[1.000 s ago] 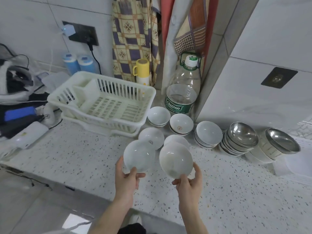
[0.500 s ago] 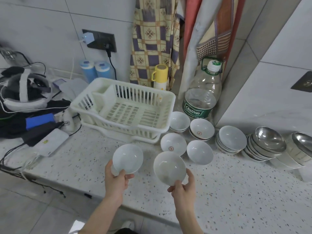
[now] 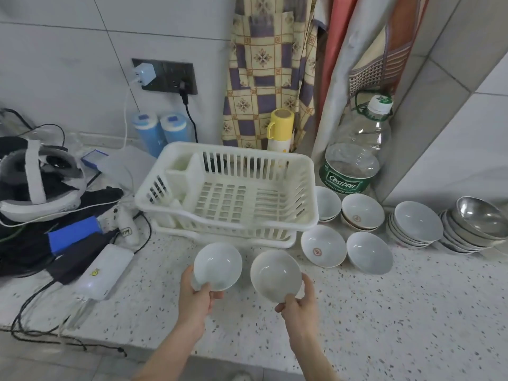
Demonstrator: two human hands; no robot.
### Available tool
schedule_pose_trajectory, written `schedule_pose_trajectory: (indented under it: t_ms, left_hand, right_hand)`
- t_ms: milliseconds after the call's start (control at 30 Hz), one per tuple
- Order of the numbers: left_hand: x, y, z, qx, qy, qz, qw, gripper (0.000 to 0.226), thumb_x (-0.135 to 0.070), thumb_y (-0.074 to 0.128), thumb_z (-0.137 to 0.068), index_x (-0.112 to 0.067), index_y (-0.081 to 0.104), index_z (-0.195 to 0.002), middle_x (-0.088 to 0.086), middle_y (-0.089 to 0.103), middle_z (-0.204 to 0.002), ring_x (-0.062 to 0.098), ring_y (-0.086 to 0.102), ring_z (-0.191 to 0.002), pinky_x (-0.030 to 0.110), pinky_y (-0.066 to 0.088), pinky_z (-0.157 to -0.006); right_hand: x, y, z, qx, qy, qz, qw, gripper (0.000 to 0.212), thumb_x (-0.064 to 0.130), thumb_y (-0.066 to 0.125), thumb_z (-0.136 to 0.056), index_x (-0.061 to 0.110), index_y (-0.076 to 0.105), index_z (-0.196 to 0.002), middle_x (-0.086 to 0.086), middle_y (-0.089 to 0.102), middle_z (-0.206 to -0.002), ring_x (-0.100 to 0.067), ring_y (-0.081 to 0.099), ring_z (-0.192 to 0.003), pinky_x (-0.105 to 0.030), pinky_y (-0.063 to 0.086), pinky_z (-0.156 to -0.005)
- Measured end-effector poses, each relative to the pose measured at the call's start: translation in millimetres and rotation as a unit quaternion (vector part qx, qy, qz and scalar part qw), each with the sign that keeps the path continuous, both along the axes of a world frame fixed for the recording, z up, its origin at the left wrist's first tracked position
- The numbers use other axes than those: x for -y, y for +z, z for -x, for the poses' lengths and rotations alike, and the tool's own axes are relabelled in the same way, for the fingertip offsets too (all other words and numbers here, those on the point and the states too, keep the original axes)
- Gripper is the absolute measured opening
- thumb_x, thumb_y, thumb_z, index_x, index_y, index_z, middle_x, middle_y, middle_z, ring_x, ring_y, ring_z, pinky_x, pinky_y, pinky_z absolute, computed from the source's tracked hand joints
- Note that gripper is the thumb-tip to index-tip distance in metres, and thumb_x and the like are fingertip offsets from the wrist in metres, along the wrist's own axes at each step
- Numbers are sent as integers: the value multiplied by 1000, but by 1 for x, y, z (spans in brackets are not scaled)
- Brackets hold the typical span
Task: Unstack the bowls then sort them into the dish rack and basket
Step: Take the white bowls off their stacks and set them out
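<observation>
— What was nearest the camera?
— The left hand (image 3: 195, 297) gripped one white bowl (image 3: 217, 266) by its near rim, fingers (image 3: 213, 292) curled under it. The right hand (image 3: 299, 303) pinched a second white bowl (image 3: 275, 275) the same way. Both bowls were held above the speckled surface (image 3: 384, 320), just in front of the dish rack (image 3: 231, 196).
— And beyond them?
— Two single bowls sat on the surface right of the rack; one bowl with a red mark (image 3: 323, 249) inside, too small to read, and a plain bowl (image 3: 369, 252) just beside it. Behind stood two more bowls, then a stack of white bowls (image 3: 415, 228) and a stack of steel bowls (image 3: 477, 224) further right.
— Any writing?
— The big clear bottle (image 3: 357, 158) by the wall wore a green label reading "Cestbon". A yellow-capped flask (image 3: 280, 130) stood behind the rack. At left lay a white power bank (image 3: 103, 270) with a small yellow logo I couldn't read.
</observation>
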State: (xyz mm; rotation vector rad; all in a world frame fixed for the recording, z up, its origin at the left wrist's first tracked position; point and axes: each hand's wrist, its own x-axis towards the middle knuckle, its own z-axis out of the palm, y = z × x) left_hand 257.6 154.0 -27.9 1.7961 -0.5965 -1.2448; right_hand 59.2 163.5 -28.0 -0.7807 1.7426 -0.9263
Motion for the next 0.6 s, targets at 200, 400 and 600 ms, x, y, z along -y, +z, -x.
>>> schedule_pose_trajectory:
  t_ms: [200,400,600]
  left_hand:
    - [12,-2,-9,-27,-18,-2,999,53,-2,50,-96,-40,38,-131,19,67,-102,19,67,-66,26,36,-47]
    - [18,-4,-11,-33,-33,0,999,54,-3,51,-97,-41,38,-132,15,67,-106,11,69,-58,21,35,-41]
    - [20,-6,-11,-49,-34,-4,998,58,-4,52,-97,-42,37,-137,16,69,-105,10,72,-61,20,35,-39]
  right_hand:
    - [11,-5,-10,-18,-24,4,1000,60,3,43,-90,35,37,-140,-11,70,-68,-9,67,-56,-25,47,-53]
    - [13,-6,-15,-29,-30,5,999,61,1,41,-90,35,37,-140,-12,70,-72,-10,67,-59,-28,50,-56]
    - [18,-8,-18,-18,-32,-5,999,60,3,43,-91,36,35,-140,-7,70,-62,-21,68,-70,-34,51,-59]
